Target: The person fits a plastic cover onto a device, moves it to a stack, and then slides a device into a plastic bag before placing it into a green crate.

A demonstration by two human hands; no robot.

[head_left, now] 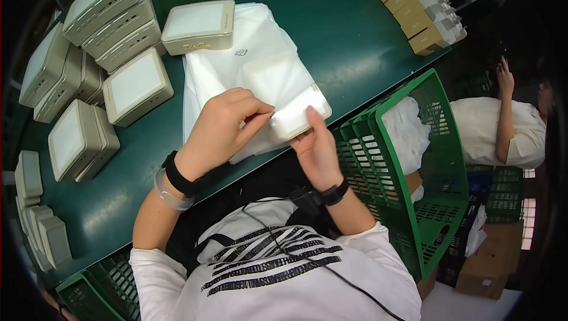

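A cream, box-shaped device (300,111) with a white top panel is tilted above the table's front edge. My right hand (316,146) grips its near right side, thumb on top of the panel and fingers underneath. My left hand (228,123) reaches the device's left end, thumb and index finger pinched together there. What lies in that pinch, if anything, is too small to make out. Beneath lies a pile of white plastic bags (213,75). Another cream device (200,25) with gold lettering on its side rests on the bags' far end.
Several cream devices (139,87) stand stacked on the green table (331,7) at the left. Small cartons (414,16) with grey tops line its far right. A green crate (387,161) holding white plastic stands close to my right arm. A person (497,128) is at the right.
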